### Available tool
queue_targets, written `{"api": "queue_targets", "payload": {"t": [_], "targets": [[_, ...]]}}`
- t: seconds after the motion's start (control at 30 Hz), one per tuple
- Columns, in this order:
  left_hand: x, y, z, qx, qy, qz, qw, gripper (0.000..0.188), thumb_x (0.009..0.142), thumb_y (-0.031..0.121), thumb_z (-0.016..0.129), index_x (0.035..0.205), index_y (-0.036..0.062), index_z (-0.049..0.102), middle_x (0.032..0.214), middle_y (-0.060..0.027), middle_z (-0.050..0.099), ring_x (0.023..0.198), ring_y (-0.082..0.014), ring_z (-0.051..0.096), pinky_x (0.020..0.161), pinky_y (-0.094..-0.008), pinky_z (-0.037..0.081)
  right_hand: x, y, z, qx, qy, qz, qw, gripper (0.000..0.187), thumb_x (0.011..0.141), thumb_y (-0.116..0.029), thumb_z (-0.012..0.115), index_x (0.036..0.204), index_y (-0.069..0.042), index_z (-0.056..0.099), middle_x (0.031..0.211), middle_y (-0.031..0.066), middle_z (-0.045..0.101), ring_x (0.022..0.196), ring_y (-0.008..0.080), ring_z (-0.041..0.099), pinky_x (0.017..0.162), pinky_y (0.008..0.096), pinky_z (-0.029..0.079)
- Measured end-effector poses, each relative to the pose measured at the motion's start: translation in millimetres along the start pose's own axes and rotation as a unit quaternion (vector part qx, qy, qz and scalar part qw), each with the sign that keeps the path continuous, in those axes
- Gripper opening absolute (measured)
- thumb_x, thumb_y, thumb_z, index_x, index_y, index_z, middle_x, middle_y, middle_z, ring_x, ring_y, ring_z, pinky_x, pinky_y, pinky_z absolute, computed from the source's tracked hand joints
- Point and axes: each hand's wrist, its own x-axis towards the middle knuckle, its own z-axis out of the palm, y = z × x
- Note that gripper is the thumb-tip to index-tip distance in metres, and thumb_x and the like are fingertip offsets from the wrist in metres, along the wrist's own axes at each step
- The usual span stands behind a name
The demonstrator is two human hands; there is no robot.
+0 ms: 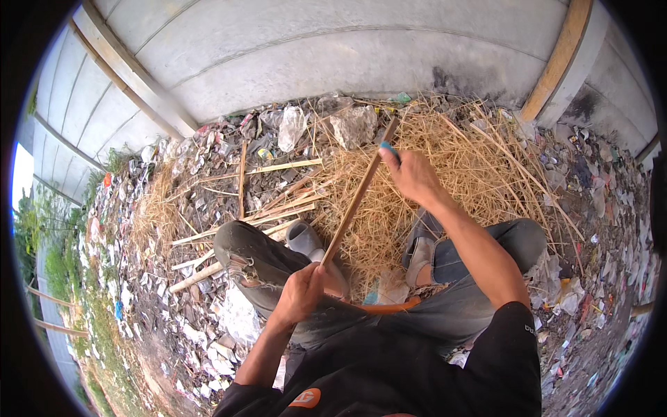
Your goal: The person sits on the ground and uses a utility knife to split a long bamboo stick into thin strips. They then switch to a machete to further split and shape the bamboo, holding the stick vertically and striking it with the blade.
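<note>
A long, narrow brown strip (354, 205), which looks like split bamboo or wood, slants from my lap up toward the wall. My left hand (300, 293) is closed around its lower end, by my left thigh. Higher up, my right hand (413, 177) is closed beside the strip's upper part. A small teal-blue thing (390, 150) shows at its thumb, against the strip; whether it is a tool's handle or a finger cover I cannot make out. Below the strip lies a heap of thin straw-coloured shavings (445, 160), spread between and beyond my feet.
Several pale strips (285, 208) and a thicker pole (198, 278) lie left of my feet. Crumpled clear plastic (354, 125) sits by the grey panel wall (361, 62). Litter covers the ground on both sides. An orange flat piece (389, 306) lies between my legs.
</note>
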Motion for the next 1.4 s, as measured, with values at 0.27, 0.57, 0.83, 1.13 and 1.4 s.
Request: {"api": "queue_targets", "payload": {"t": [0.27, 0.57, 0.83, 1.13, 1.4], "targets": [[8, 0, -15, -0.074, 0.034, -0.005, 0.997, 0.038, 0.111, 0.031, 0.043, 0.109, 0.0004, 0.066, 0.061, 0.0071, 0.042, 0.055, -0.0036, 0.040, 0.051, -0.0247, 0.035, -19, -34, -48, -0.003, 0.000, -0.048, 0.999, 0.076, 0.103, -0.067, 0.036, 0.057, -0.009, 0.050, 0.045, 0.0016, 0.041, 0.040, 0.0162, 0.042, 0.040, 0.0383, 0.035], [34, 13, -2, 0.040, 0.084, 0.029, 0.995, 0.030, 0.104, 0.019, 0.057, 0.122, -0.0026, 0.066, 0.066, -0.0061, 0.055, 0.061, -0.0101, 0.048, 0.059, -0.0307, 0.044, -76, -65, 28, -0.001, -0.087, -0.214, 0.973, 0.078, 0.102, -0.065, 0.042, 0.067, 0.002, 0.064, 0.047, 0.0145, 0.052, 0.042, 0.0317, 0.056, 0.043, 0.0458, 0.046], [-32, 6, -6, 0.084, 0.096, 0.020, 0.992, 0.032, 0.103, 0.018, 0.060, 0.127, -0.0009, 0.067, 0.079, -0.0140, 0.069, 0.079, -0.0088, 0.061, 0.076, -0.0293, 0.053, 11, 21, -60, 0.016, 0.068, 0.035, 0.997, 0.074, 0.105, -0.062, 0.039, 0.052, -0.011, 0.049, 0.041, -0.0025, 0.033, 0.034, 0.0114, 0.033, 0.034, 0.0325, 0.024], [16, 13, 3, -0.002, 0.168, 0.048, 0.985, 0.036, 0.101, 0.018, 0.063, 0.130, -0.0039, 0.065, 0.076, -0.0034, 0.062, 0.074, -0.0053, 0.053, 0.067, -0.0255, 0.048, -94, -94, 2, -0.028, -0.148, -0.181, 0.972, 0.078, 0.101, -0.063, 0.042, 0.068, 0.004, 0.065, 0.056, 0.0239, 0.060, 0.057, 0.0412, 0.065, 0.057, 0.0517, 0.051], [22, 19, 6, 0.046, 0.189, 0.043, 0.980, 0.037, 0.098, 0.017, 0.067, 0.129, -0.0043, 0.065, 0.069, -0.0118, 0.059, 0.069, -0.0052, 0.050, 0.063, -0.0277, 0.048, -73, -60, 34, -0.062, -0.043, -0.206, 0.976, 0.079, 0.099, -0.072, 0.038, 0.062, -0.005, 0.059, 0.046, 0.0108, 0.051, 0.042, 0.0269, 0.055, 0.041, 0.0422, 0.044]]}}
